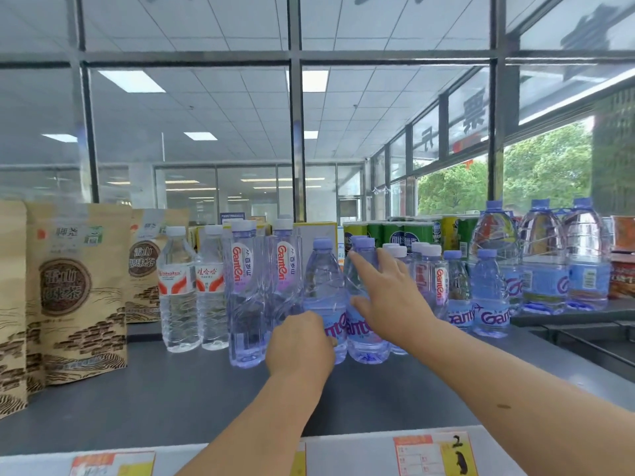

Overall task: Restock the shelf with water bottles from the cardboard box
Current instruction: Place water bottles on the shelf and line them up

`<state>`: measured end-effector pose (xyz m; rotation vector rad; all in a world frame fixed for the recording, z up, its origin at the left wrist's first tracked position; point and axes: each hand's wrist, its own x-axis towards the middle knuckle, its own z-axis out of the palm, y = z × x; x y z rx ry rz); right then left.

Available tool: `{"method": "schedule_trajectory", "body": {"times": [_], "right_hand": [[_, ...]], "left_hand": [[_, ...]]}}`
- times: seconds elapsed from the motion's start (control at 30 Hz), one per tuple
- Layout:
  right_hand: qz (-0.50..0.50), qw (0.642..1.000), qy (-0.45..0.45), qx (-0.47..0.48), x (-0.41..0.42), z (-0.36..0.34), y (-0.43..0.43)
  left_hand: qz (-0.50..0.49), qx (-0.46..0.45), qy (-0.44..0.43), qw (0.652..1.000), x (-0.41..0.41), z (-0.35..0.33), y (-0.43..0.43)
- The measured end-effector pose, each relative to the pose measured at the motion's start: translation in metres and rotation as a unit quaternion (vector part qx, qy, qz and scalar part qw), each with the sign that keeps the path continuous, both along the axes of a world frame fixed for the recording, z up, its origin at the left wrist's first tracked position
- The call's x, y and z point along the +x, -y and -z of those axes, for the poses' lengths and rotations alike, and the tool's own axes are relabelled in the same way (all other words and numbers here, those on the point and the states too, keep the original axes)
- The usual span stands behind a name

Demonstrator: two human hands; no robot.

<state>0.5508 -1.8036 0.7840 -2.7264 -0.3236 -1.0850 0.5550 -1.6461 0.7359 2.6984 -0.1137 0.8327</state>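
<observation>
1. Two hands reach over the dark shelf (154, 389) to a pair of blue-capped water bottles that stand upright and touch each other near its middle.
2. The left hand (299, 341) sits low on the left bottle (324, 286), back toward the camera. Its fingers are curled together round the body by the label, and their tips are hidden behind the hand.
3. The right hand (388, 297) lies against the upper part of the right bottle (366, 338). Its fingers are spread apart and fairly straight, with the forefinger up by the neck and the thumb across the body lower down.
4. Just left of the pair stand two tall clear bottles (245, 290) with red lettering. Beyond them are two white-capped bottles (178, 286) with orange labels.
5. Brown tea pouches (68, 290) stand in rows at the far left of the shelf.
6. To the right of the pair are more small bottles (489, 297) with blue caps, then three large jugs (543, 262) on a slightly higher level.
7. Green cans (395, 231) stand in a row behind the small bottles.
8. Price tags (429, 455) in orange and yellow are fixed along the front edge nearest the camera.
9. Glass panels in a dark window frame (295, 132) rise behind the goods.
</observation>
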Motion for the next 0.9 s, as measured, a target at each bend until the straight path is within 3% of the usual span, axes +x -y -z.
{"method": "schedule_trajectory", "body": {"times": [0.27,0.57,0.73,0.9], "right_hand": [[0.003,1.0,-0.023,0.012,-0.004,0.01,-0.001],[0.013,0.991,-0.015,0.133,-0.037,0.037,0.003],[0.013,0.991,-0.051,0.124,-0.067,0.047,0.001],[-0.005,0.986,-0.025,0.168,-0.111,0.054,-0.013]], "left_hand": [[0.018,-0.027,-0.011,0.999,-0.006,-0.001,0.001],[0.045,-0.038,-0.063,0.996,-0.01,0.002,-0.008],[0.091,-0.034,-0.068,0.993,-0.035,-0.003,-0.009],[0.18,-0.131,-0.006,0.975,-0.087,0.003,-0.014]]}}
